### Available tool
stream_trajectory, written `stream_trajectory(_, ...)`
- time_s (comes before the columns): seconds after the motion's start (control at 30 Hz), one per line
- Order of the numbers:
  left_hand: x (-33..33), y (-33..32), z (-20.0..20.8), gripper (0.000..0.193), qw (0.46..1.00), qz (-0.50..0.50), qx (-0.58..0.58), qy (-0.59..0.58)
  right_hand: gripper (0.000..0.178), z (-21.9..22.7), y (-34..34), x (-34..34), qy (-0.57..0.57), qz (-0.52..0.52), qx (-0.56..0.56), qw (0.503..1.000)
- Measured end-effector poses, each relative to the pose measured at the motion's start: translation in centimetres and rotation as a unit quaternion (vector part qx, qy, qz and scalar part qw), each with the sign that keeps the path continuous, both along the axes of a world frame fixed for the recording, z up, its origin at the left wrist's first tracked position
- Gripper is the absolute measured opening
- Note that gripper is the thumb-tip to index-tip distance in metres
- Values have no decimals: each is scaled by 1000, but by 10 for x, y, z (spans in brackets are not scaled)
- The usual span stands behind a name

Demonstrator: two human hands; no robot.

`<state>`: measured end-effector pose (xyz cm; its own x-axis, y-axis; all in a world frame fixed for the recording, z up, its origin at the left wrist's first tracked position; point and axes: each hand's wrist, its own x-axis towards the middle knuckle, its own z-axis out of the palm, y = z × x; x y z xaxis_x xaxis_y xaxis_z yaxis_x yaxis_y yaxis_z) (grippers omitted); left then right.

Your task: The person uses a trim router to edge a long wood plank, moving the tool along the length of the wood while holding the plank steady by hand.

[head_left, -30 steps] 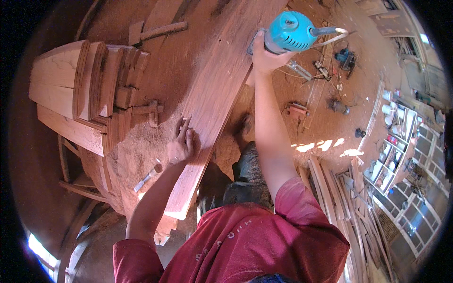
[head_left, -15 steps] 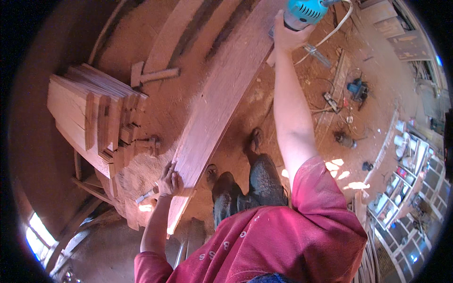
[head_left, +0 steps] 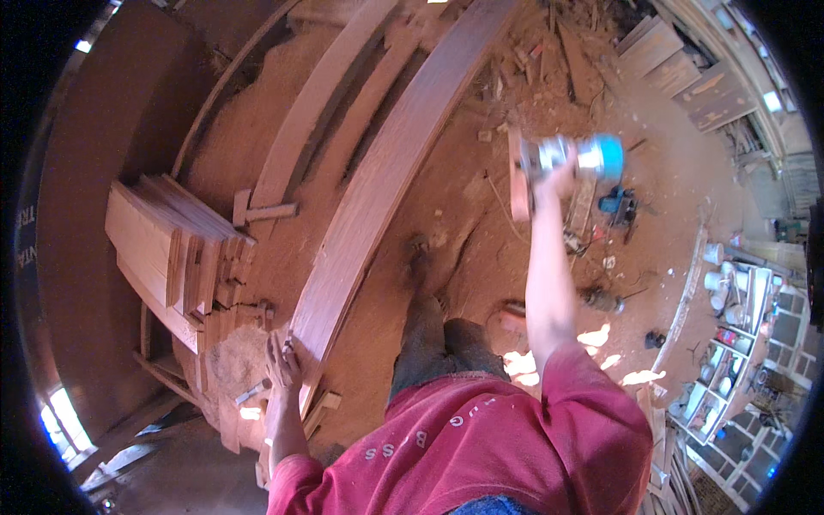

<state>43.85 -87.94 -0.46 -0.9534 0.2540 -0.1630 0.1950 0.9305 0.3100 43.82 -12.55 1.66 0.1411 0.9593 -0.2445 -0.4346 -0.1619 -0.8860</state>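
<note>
Right hand [head_left: 556, 182]: fingers wrapped around the body of the router [head_left: 592, 156], details blurred. Router held clear of the board, its teal cap to the right of the fingers and its reddish base [head_left: 518, 184] to their left.

Left hand [head_left: 283, 369]: fingers extended, touching the left edge of the board [head_left: 373, 202] near its close end; cannot tell whether they pinch it. Board runs up and right from those fingertips.

Handling (judged): router rigid and fairly heavy, weight toward the motor; dusty casing may slip. Best hold is around the body, clear of the base. Board stiff, long, heavy; unlikely to bend. Hold by both edges, not one end only.

Count: router, 1. Board at left fingers, 1. Curved beams [head_left: 322, 107] beyond those fingers, 2. Stack [head_left: 159, 245] up and left of them, 1; pieces overlap, number uncertain. T-shaped wood piece [head_left: 270, 212] above them, 1. Chisel-like tool [head_left: 252, 392] just left of that hand, 1. Dark teal power tool [head_left: 620, 204] right of the right fingers, 1.
</note>
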Motion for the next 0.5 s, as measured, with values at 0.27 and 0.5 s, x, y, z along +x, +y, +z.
stream_trajectory(0.27,-61,332,44,80,982,-102,104,118,80,22,-5,196,505,-12,-306,807)
stream_trajectory(0.5,-203,605,47,110,989,-129,12,71,94,-32,51,305,244,-163,-147,945)
